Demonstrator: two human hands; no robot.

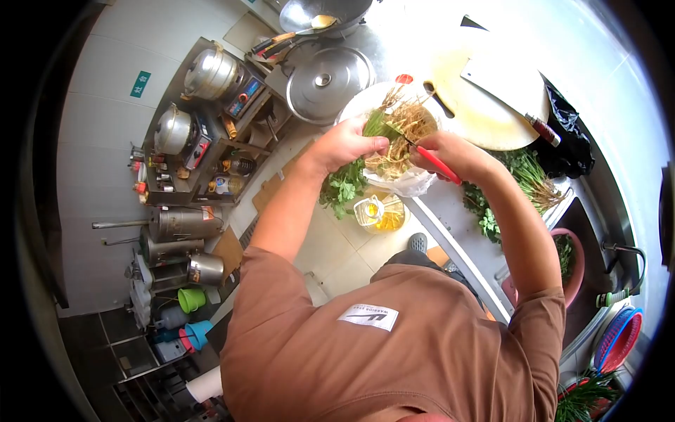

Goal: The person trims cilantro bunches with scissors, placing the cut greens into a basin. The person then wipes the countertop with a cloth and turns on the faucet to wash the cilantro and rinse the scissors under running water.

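My left hand (pixel 351 145) is closed round a bunch of leafy green herbs (pixel 344 186), whose leaves hang below the fist and whose stems point up and right. In my right hand (pixel 453 155) is a small tool with a red handle (pixel 439 166); its dark blade lies against the stems. Both hands are over a white bag-lined container (pixel 411 186) holding brown roots and yellowed trimmings (pixel 415 123). More herbs with roots (pixel 524 179) lie on the metal counter at the right.
A round cutting board (pixel 485 91) bears a cleaver (pixel 503 91). A metal lid (pixel 330 84) and a wok (pixel 330 14) are at the top. An oil jug (pixel 383 214) stands below the container. A pink basin (pixel 575 267) sits in the sink at the right.
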